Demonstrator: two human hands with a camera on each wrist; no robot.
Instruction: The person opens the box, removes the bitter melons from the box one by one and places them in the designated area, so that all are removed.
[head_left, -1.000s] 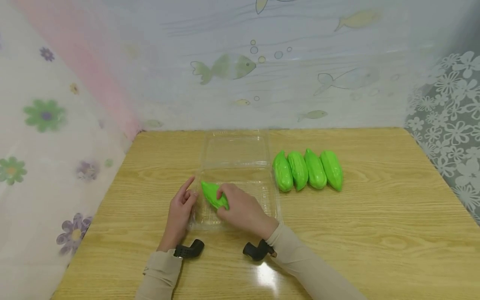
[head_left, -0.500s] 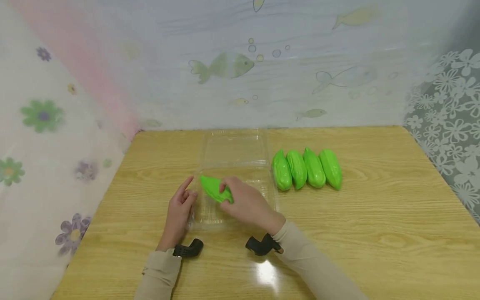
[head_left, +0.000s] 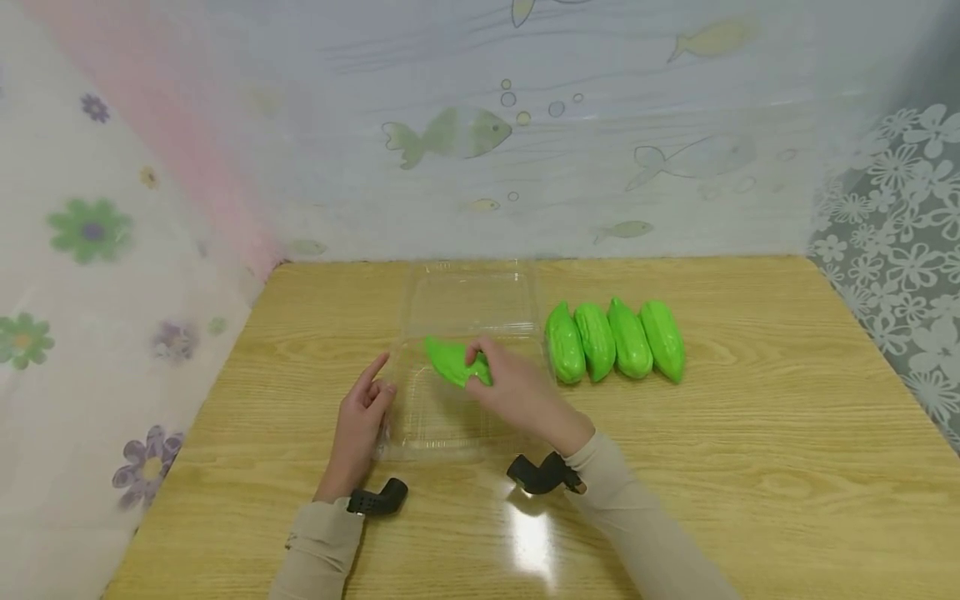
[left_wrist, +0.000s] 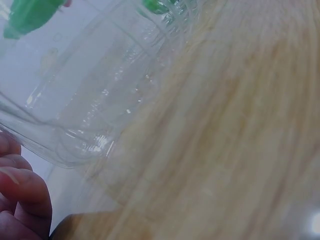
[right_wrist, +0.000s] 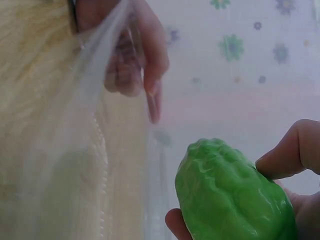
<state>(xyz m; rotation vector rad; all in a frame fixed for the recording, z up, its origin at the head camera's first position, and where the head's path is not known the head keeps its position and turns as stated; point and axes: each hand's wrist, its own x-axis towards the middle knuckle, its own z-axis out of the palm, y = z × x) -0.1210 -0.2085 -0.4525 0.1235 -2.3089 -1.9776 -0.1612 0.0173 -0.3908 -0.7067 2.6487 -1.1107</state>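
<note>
A bumpy green bitter melon (head_left: 453,360) is gripped by my right hand (head_left: 517,392), thumb on one side and fingers on the other. In the right wrist view the bitter melon (right_wrist: 225,195) fills the lower middle, its far end hidden in the grip. Below it the clear plastic clamshell box (head_left: 442,442) lies with its lid (head_left: 472,300) folded back. My left hand (head_left: 358,425) rests at the box's left side, index finger extended along the wall and the other fingers loosely bent. The left wrist view shows those bent fingers (left_wrist: 30,195) beside the clear wall.
Several more bitter melons (head_left: 632,340) lie in a row to the right of the box, close to its edge. The wooden table (head_left: 750,467) runs up to a fish-patterned wall cover (head_left: 570,192) at the back. Black wrist cameras (head_left: 378,497) jut inward from both wrists.
My right hand, with the bitter melon in it, has risen from low in the box's left part and moved right and away from me. The left hand has stayed put.
</note>
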